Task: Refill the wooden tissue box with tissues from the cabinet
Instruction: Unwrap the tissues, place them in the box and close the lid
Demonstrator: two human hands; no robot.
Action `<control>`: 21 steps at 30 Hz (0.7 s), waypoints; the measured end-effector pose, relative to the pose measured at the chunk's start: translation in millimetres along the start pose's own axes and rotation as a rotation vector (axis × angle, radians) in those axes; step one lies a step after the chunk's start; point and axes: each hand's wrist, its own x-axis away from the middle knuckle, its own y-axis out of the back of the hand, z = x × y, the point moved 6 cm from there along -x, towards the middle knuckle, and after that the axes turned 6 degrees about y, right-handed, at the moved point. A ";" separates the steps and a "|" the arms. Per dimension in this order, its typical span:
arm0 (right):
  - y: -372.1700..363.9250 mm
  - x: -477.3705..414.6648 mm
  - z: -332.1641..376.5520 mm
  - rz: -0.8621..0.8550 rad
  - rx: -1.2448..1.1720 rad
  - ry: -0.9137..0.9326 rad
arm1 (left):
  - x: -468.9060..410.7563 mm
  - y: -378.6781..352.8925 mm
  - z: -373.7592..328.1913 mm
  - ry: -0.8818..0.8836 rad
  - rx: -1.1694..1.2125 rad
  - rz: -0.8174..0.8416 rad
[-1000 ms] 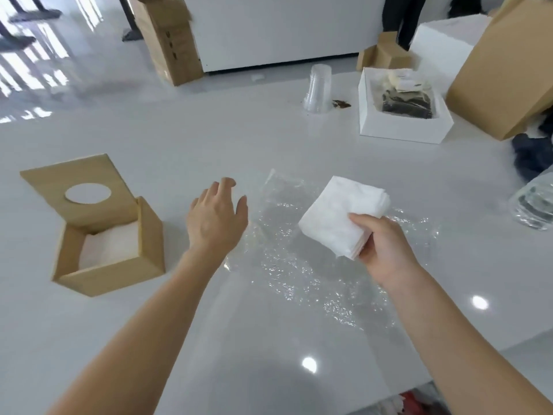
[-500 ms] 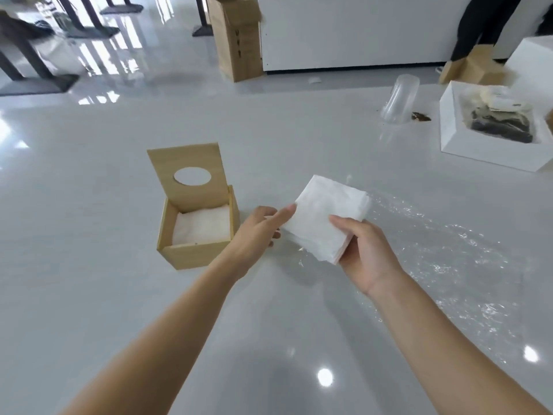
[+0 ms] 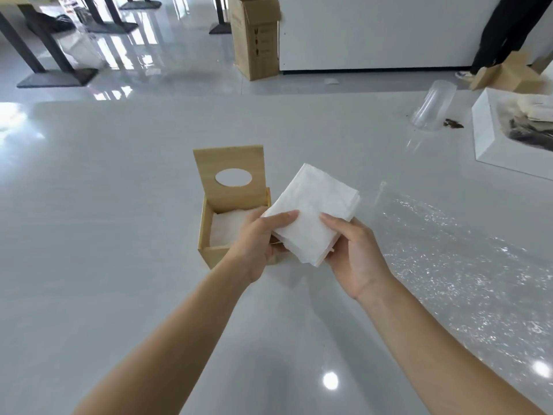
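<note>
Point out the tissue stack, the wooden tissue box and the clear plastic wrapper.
tissue stack [image 3: 314, 211]: head view, on its top sheet, between the two thumbs.
wooden tissue box [image 3: 204, 232]: head view, on its left side wall.
clear plastic wrapper [image 3: 466, 265]: head view, on the crinkled film lying on the table.

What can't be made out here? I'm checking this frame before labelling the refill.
Head view only:
- Wooden tissue box: near right corner hidden by left hand.
- Tissue stack: underside and sheet count hidden by both hands; right hand.
- White tray: cut off by the right edge, contents blurred.
</note>
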 end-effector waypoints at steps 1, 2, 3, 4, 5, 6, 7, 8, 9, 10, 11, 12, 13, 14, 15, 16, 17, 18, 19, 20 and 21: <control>-1.9 -0.8 -1.1 -0.004 0.012 -0.001 | -0.3 6.5 -2.9 -0.025 0.003 -0.023; -2.8 -1.9 -2.3 -0.010 0.017 -0.007 | -0.4 12.8 -6.3 -0.051 -0.001 -0.037; -2.6 -3.5 -3.4 -0.020 0.022 -0.019 | -0.4 18.5 -9.5 -0.071 -0.011 -0.045; -2.1 -5.4 -4.5 -0.034 0.027 -0.035 | 0.2 23.8 -13.0 -0.081 -0.026 -0.044; -2.3 -7.1 -5.2 -0.046 0.026 -0.049 | 1.1 28.4 -16.7 -0.083 -0.049 -0.036; -3.1 -8.5 -5.2 -0.046 0.017 -0.059 | 2.3 32.3 -19.8 -0.076 -0.077 -0.019; -5.0 -10.0 -5.6 -0.034 0.017 -0.067 | 3.3 35.8 -22.4 -0.061 -0.108 0.005; -8.0 -11.2 -6.1 -0.009 0.031 -0.078 | 3.9 39.3 -24.3 -0.040 -0.138 0.029; -11.7 -11.9 -6.9 0.017 0.060 -0.090 | 4.7 43.2 -26.0 -0.023 -0.168 0.048; -14.3 -12.7 -8.3 0.032 0.093 -0.101 | 5.0 47.9 -27.7 -0.012 -0.199 0.053; -16.6 -14.0 -10.1 0.030 0.123 -0.108 | 5.4 53.1 -30.0 -0.006 -0.227 0.045; -18.0 -15.4 -11.9 0.013 0.150 -0.111 | 6.0 58.2 -33.2 -0.003 -0.246 0.025; -19.2 -16.7 -13.2 -0.009 0.173 -0.110 | 6.6 62.8 -36.3 -0.003 -0.251 -0.001; -20.9 -18.3 -14.4 -0.026 0.199 -0.103 | 6.9 67.8 -39.1 -0.006 -0.238 -0.032; -23.0 -20.2 -15.4 -0.041 0.230 -0.090 | 7.3 73.3 -41.9 -0.009 -0.209 -0.068; -24.7 -21.9 -15.7 -0.057 0.265 -0.073 | 7.7 78.9 -44.6 -0.012 -0.172 -0.106; -27.8 -24.3 -16.0 -0.072 0.296 -0.052 | 9.0 85.1 -47.9 -0.017 -0.137 -0.141; -30.2 -26.7 -16.1 -0.089 0.318 -0.031 | 9.5 90.6 -50.4 -0.025 -0.105 -0.164; -32.8 -29.0 -16.0 -0.104 0.338 -0.011 | 9.7 95.7 -52.0 -0.031 -0.071 -0.176; -35.4 -31.3 -16.2 -0.115 0.366 0.007 | 9.4 101.1 -52.8 -0.034 -0.038 -0.187; -38.4 -33.3 -16.2 -0.122 0.399 0.024 | 9.7 105.4 -53.5 -0.038 -0.010 -0.196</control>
